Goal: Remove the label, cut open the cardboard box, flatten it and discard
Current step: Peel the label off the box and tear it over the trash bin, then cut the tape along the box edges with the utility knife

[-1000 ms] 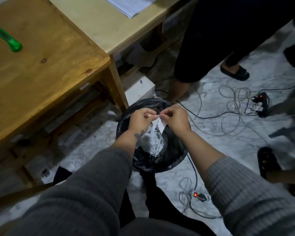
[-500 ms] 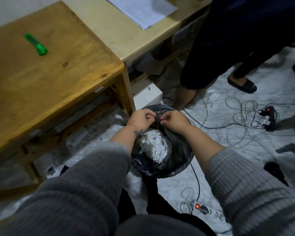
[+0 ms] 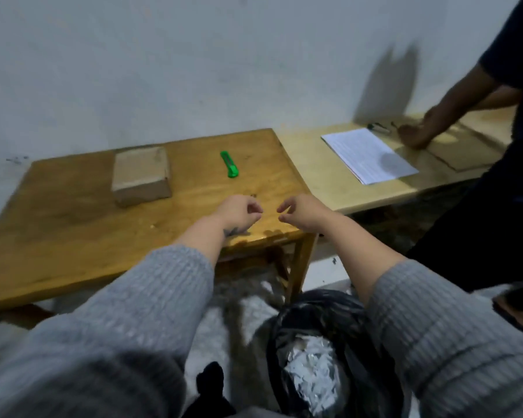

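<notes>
My left hand point(image 3: 239, 213) and right hand point(image 3: 302, 213) hover side by side above the near right corner of the brown table point(image 3: 73, 236), fingers loosely curled, holding nothing. The cardboard box point(image 3: 141, 175) sits closed toward the table's far edge, the green cutter point(image 3: 229, 164) well to its right. Below my right forearm, by the table leg, the black-lined bin point(image 3: 323, 351) holds white paper scraps point(image 3: 310, 375).

Left hand point(image 3: 239, 214) and right hand point(image 3: 302, 211) raised side by side, fingers loosely curled, both empty.
</notes>
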